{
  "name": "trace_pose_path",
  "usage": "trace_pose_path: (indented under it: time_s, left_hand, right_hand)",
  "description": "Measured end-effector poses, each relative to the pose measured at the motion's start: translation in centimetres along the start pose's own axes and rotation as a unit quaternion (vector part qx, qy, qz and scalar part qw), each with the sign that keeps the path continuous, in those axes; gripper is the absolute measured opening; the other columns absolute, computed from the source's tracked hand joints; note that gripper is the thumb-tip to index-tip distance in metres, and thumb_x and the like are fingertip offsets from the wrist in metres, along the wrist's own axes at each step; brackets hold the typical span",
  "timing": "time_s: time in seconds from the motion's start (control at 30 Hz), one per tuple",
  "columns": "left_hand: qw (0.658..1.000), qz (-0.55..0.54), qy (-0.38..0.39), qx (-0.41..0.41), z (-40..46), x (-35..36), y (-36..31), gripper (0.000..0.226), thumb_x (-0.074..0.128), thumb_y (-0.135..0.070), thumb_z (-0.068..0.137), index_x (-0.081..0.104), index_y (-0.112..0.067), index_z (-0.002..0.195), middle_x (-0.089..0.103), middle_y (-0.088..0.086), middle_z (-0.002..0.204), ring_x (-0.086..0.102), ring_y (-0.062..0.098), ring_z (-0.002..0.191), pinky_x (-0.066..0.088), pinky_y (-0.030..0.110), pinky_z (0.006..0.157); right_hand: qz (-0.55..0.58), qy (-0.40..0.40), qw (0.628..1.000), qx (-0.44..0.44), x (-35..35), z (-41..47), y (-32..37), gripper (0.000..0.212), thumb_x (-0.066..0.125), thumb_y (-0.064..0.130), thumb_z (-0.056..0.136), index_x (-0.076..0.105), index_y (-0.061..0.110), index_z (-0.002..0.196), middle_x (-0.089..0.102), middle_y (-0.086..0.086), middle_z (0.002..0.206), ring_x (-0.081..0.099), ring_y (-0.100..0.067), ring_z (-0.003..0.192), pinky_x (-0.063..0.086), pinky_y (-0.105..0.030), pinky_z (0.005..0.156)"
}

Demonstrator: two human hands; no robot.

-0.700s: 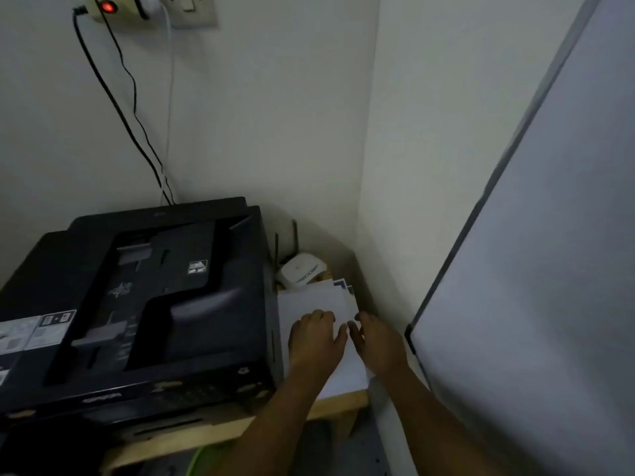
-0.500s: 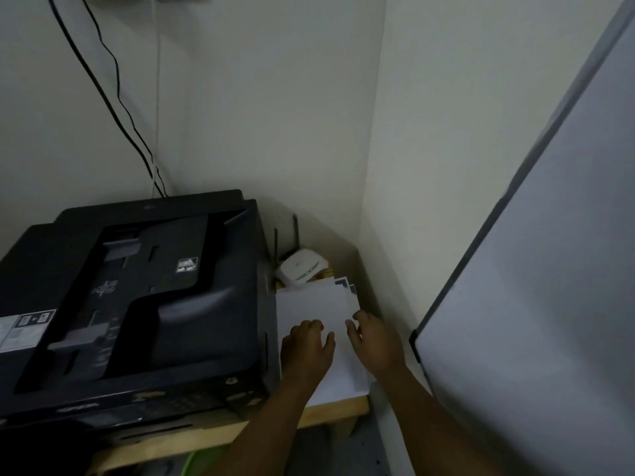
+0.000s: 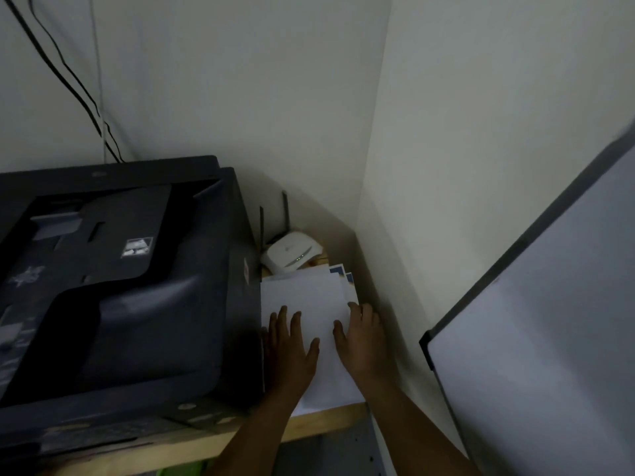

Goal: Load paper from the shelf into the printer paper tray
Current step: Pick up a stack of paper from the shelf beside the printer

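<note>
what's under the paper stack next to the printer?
Paper stack lies on a wooden shelf; blue-cornered sheets peek out beneath. Left hand and right hand rest on top. Anything else underneath is covered.

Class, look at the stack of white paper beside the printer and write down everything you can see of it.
The paper stack is plain white, loose sheets lying flat on the wooden shelf, right of the black printer and in front of a white router. Blue-printed corners fan out at its far right. The left hand rests flat on it; the right hand lies at its right edge.
</note>
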State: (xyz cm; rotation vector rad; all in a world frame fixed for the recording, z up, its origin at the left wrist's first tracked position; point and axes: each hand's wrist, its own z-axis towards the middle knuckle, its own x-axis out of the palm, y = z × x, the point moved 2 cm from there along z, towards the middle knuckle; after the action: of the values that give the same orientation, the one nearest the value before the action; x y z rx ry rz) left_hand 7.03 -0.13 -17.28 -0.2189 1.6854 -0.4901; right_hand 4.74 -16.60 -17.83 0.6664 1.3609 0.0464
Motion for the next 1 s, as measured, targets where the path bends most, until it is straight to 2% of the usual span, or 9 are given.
trace_pose_path:
  time_s: [0.1,0.2,0.37,0.5,0.7,0.83,1.0]
  left_hand:
    - [1.000,-0.008,-0.005,-0.004,0.1,1.3,1.2,0.083,0.036,-0.065,0.094,0.023,-0.023,0.163,0.008,0.007,0.175,0.005,0.034,0.161,0.006,0.053,0.128]
    - [1.000,-0.011,0.007,-0.018,0.1,2.0,1.8,0.085,0.032,-0.066,0.092,0.019,-0.023,0.164,0.005,0.007,0.176,0.005,0.034,0.161,0.010,0.053,0.128]
    - [0.999,-0.024,-0.008,-0.038,0.4,2.5,1.7,0.073,0.040,-0.060,0.100,0.028,-0.022,0.161,0.016,0.006,0.174,0.015,0.032,0.159,0.019,0.053,0.128]
    - [0.998,-0.033,-0.035,-0.035,0.4,3.0,1.9,0.073,0.041,-0.061,0.096,0.036,-0.021,0.158,0.026,0.007,0.170,0.024,0.034,0.156,0.026,0.056,0.125]
    - [0.999,-0.005,-0.040,-0.026,0.4,3.6,2.5,0.074,0.042,-0.062,0.096,0.033,-0.023,0.159,0.023,0.007,0.171,0.021,0.033,0.157,0.025,0.054,0.126]
    - [0.998,-0.001,-0.050,-0.024,0.5,3.8,2.4,0.074,0.043,-0.062,0.095,0.037,-0.022,0.157,0.028,0.008,0.169,0.026,0.034,0.155,0.028,0.056,0.125]
    - [0.998,0.009,-0.056,-0.021,0.4,3.9,2.6,0.074,0.043,-0.063,0.096,0.037,-0.022,0.157,0.029,0.008,0.169,0.026,0.034,0.155,0.028,0.056,0.124]
  right_hand:
    - [0.013,0.014,0.999,0.049,0.8,0.4,0.0,0.055,0.052,0.055,0.105,0.056,0.017,0.145,0.061,-0.007,0.132,0.060,-0.024,0.117,0.055,-0.036,0.092]
    - [0.029,0.016,0.996,0.078,1.5,0.6,-0.1,0.053,0.051,0.055,0.106,0.061,0.014,0.139,0.063,-0.007,0.129,0.060,-0.025,0.116,0.054,-0.037,0.091]
    - [0.074,-0.003,0.992,0.104,2.7,0.5,-0.1,0.049,0.055,0.051,0.106,0.065,0.012,0.134,0.063,-0.009,0.128,0.059,-0.026,0.117,0.054,-0.038,0.093]
    - [0.079,-0.025,0.991,0.107,3.3,0.2,0.1,0.049,0.058,0.049,0.105,0.065,0.011,0.135,0.062,-0.010,0.128,0.059,-0.026,0.117,0.052,-0.038,0.092]
    - [0.088,-0.064,0.990,0.087,3.3,0.0,0.0,0.043,0.060,0.044,0.106,0.070,0.011,0.132,0.066,-0.010,0.122,0.062,-0.026,0.109,0.057,-0.037,0.086]
    - [0.106,-0.063,0.989,0.075,2.9,0.0,0.0,0.044,0.056,0.047,0.107,0.069,0.013,0.132,0.066,-0.006,0.119,0.067,-0.023,0.102,0.057,-0.030,0.081]
    - [0.151,-0.040,0.983,0.095,2.9,0.4,-0.3,0.049,0.055,0.047,0.108,0.064,0.012,0.141,0.064,-0.008,0.132,0.070,-0.028,0.112,0.060,-0.037,0.089]
